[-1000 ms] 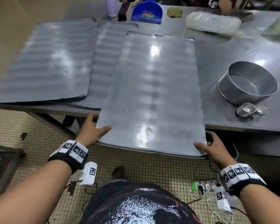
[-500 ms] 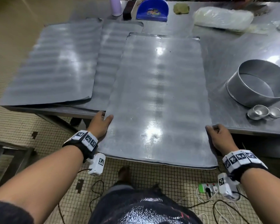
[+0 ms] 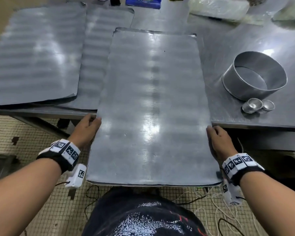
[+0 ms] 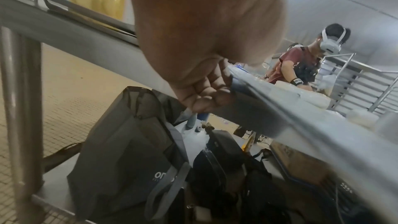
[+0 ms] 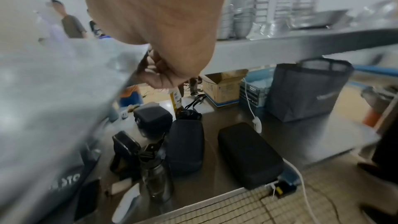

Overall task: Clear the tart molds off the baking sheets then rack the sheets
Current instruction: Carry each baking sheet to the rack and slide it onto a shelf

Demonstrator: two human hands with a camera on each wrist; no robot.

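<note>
Head view: flat grey rectangular metal baking sheet (image 3: 152,108) runs long axis away from the body, near end overhanging the steel tabletop (image 3: 245,53) edge. Left hand (image 3: 87,129) grips its left long edge, right hand (image 3: 219,142) its right; both equally near, sheet centred between them.

Left wrist view: fingers (image 4: 206,91) curl under the sheet edge.

Right wrist view: blurred; fingers (image 5: 155,72) appear curled beneath the sheet (image 5: 53,83). Judgement: straight pull toward the body frees it.
</note>
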